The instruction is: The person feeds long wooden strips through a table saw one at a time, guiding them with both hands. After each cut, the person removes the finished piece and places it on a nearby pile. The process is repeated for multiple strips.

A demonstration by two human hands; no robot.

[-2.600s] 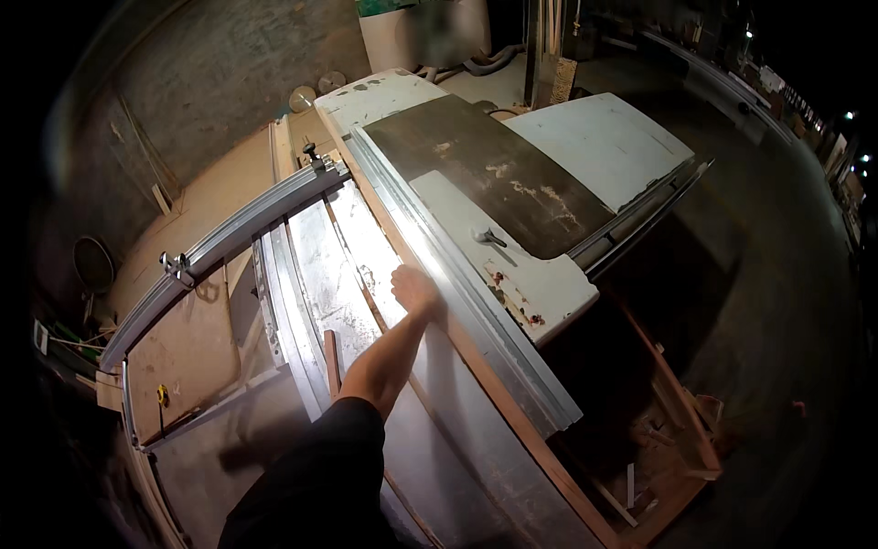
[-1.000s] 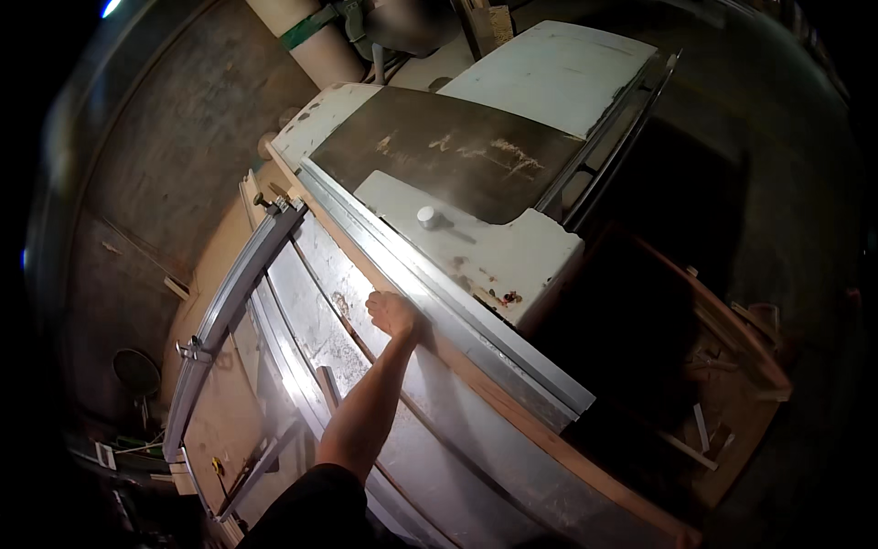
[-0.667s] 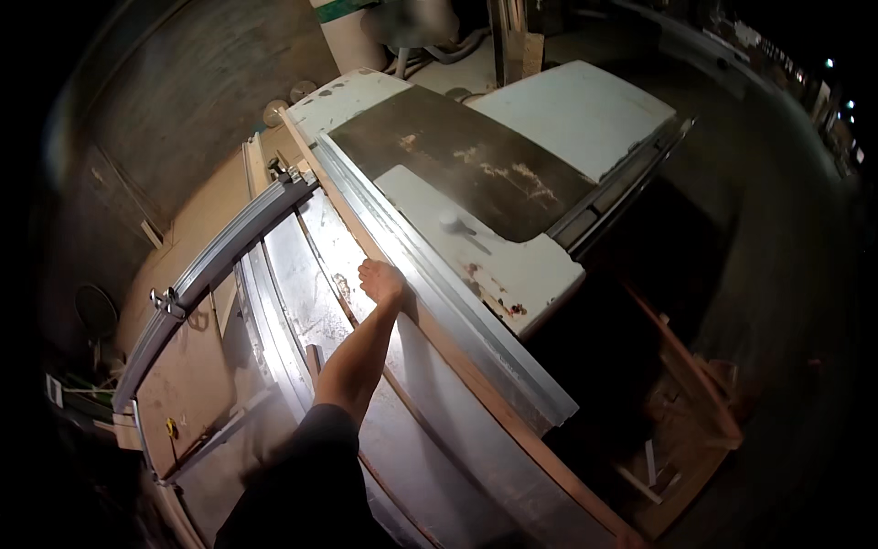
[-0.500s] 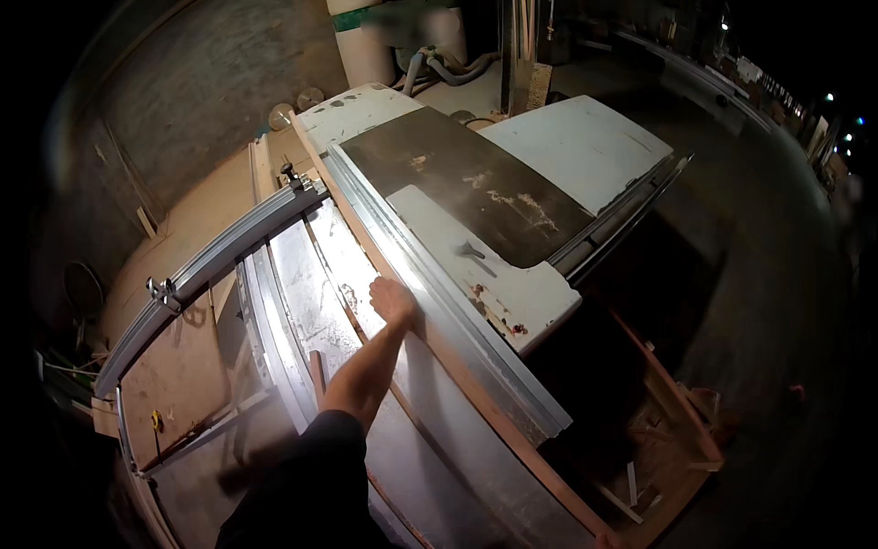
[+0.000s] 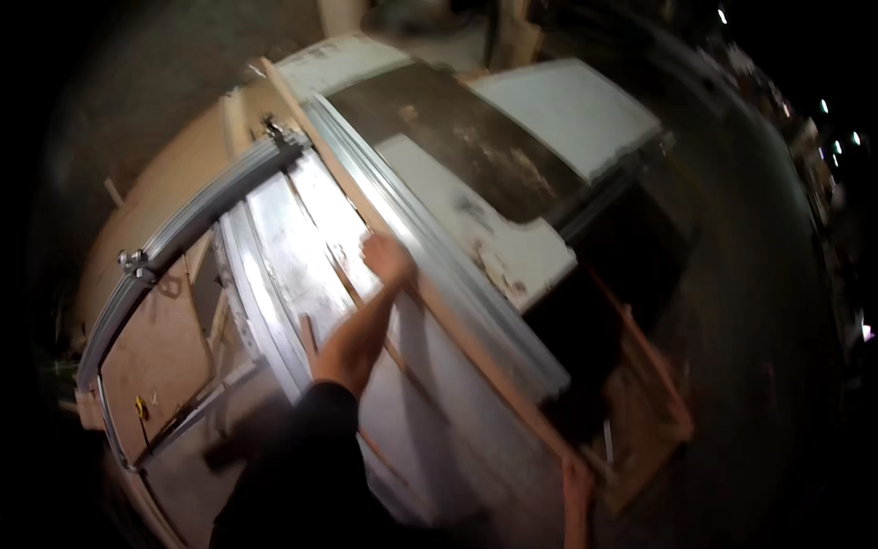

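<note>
A long, narrow wooden strip (image 5: 466, 340) lies lengthwise on the metal sliding table of a panel saw, alongside a ribbed aluminium rail (image 5: 439, 247). My left hand (image 5: 388, 258) is closed on the strip near its middle, fingers curled at its left edge; my dark-sleeved forearm reaches across the table. Down at the strip's near end, my right hand (image 5: 576, 480) grips the wood; motion blur softens its fingers. The strip's far end runs past the curved aluminium fence (image 5: 197, 197), which carries metal stops.
Right of the rail stands the saw's worn white and dark table top (image 5: 457, 137). Its white extension (image 5: 572, 114) lies beyond. A yellow-handled tool (image 5: 141, 409) rests on a brown board at left. Below right is a wooden frame (image 5: 654, 366) with offcuts.
The whole view has shifted, so the saw and strip appear higher and further left. More of my right hand shows at the strip's near end. My left hand stays on the strip.
</note>
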